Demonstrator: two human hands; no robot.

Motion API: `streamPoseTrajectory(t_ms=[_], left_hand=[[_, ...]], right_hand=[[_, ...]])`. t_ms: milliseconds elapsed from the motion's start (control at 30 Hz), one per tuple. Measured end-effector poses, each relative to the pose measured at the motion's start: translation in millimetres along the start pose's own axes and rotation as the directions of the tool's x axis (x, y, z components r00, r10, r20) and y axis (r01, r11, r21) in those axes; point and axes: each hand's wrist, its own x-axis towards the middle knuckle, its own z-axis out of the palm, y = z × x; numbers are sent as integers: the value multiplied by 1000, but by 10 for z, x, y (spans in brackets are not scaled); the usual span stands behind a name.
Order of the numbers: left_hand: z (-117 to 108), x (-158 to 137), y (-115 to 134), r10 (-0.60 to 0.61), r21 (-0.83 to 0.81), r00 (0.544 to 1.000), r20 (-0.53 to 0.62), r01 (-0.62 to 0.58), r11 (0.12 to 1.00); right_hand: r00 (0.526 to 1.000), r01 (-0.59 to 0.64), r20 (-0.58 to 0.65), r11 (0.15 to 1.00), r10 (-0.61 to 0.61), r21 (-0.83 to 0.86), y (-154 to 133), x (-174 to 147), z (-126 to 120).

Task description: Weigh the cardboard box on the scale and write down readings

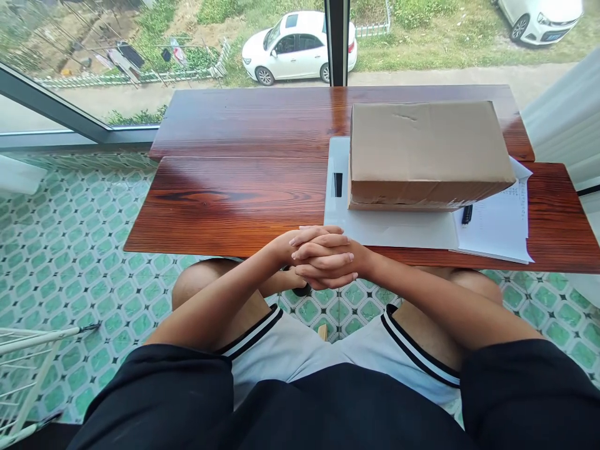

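My left hand (294, 245) and my right hand (357, 255) are clasped together, fingers interlaced, at the front edge of the wooden table (225, 200). Each is closed around the other, and no object shows between them. Just beyond them lies a flat, pale board (398, 231) with a small black rectangle at its left. A closed brown cardboard box (429, 144) rests on top of that board, hiding much of it. Handwritten paper sheets (504, 225) stick out to the right, with a black pen-like object (467, 214) on them, partly covered by the box.
The table has two dark red boards side by side, standing against a window frame (338, 44). A white curtain (569, 112) hangs at right. A white wire rack (37, 350) stands at lower left on the green tiled floor (75, 231). White cars are outside.
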Motion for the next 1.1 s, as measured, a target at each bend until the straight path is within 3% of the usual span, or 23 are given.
streamPoseTrajectory(t_ms=[100,233,300,400,600,833,1100], left_hand=[[215,-108,256,-217,82,932,-292,251,965],[355,-164,416,-214,99,900,-381,269,958],[293,-119,348,-191,73,915,-355,231,970],[99,20,148,-40,5,993,-110,41,999],[-122,236,-27,50,-43,997,54,-48,998],[-55,178,-1,4,-44,999,48,-2,999],[34,33,-46,-135,26,989,-61,136,990]], right_hand=[[1000,28,13,999,-27,-22,5,0,-12],[999,52,19,998,-51,-45,20,-36,-7],[999,43,13,998,-43,-37,21,-58,4],[1000,13,-4,1000,-13,-21,17,-67,20],[999,31,-25,999,-31,-19,26,-20,23],[999,23,-41,1000,-23,-7,43,-23,49],[998,58,1,997,-58,-47,45,22,-2]])
